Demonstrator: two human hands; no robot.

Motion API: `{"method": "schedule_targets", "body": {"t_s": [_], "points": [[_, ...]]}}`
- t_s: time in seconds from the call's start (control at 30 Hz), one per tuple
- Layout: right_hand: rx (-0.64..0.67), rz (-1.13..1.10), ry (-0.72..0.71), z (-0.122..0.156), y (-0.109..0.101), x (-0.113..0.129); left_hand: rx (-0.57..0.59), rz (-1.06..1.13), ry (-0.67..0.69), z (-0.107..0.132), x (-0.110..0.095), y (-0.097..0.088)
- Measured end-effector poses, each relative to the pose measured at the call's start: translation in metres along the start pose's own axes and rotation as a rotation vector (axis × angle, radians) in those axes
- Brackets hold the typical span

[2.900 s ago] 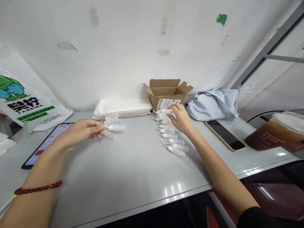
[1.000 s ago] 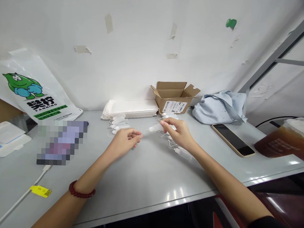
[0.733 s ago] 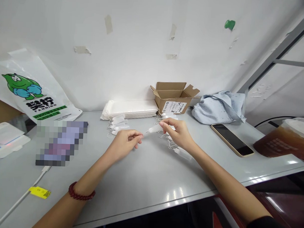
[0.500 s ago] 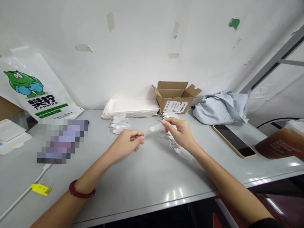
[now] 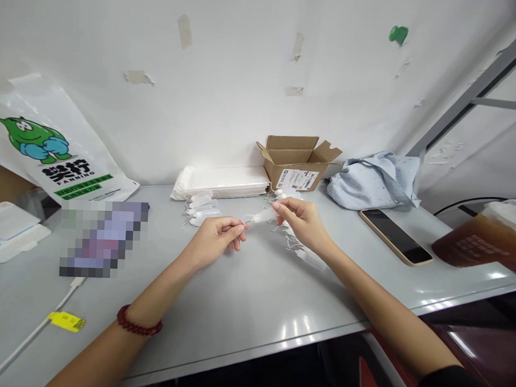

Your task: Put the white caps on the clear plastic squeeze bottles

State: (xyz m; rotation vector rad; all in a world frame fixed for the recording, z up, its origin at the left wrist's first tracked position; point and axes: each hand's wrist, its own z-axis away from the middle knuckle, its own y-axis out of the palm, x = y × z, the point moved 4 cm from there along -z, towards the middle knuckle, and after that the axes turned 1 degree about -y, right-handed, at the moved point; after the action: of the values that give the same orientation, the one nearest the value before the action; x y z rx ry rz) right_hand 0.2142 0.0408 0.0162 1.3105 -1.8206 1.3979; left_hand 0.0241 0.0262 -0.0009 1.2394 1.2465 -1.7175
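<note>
Between the thumb and fingertips of my right hand (image 5: 303, 220) is a small translucent white bottle-like piece (image 5: 263, 216) with a thin dark tip pointing left. The fingers of my left hand (image 5: 220, 236) are pinched together at that tip; how firmly they grip it is hard to see. Several similar translucent pieces with white strings (image 5: 203, 208) lie on the table just beyond my left hand. More stringed pieces (image 5: 309, 257) lie under and behind my right hand, partly hidden by it.
Against the wall are a stack of flat white packages (image 5: 224, 181) and an open cardboard box (image 5: 290, 175). On the right lie a blue cloth (image 5: 372, 180), a phone (image 5: 395, 238) and a drink cup (image 5: 485, 235). At left are a white bag (image 5: 60, 147), a blurred device (image 5: 108, 239) and a cable (image 5: 28, 340).
My left fingertips have moved slightly right and up, and now meet the thin tip of the piece. My right hand keeps its hold, nearly still. The view has shifted a little.
</note>
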Motion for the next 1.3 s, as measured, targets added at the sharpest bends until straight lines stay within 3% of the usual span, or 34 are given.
{"method": "schedule_targets", "body": {"t_s": [0.8,1.3], "points": [[0.027,0.016,-0.020,0.002,-0.001,0.006,0.014,0.057,-0.002,0.000,0.003,-0.001],[0.058,0.094,-0.065,0.005,0.011,0.005,-0.007,0.041,-0.051,0.006,0.001,0.005]]}}
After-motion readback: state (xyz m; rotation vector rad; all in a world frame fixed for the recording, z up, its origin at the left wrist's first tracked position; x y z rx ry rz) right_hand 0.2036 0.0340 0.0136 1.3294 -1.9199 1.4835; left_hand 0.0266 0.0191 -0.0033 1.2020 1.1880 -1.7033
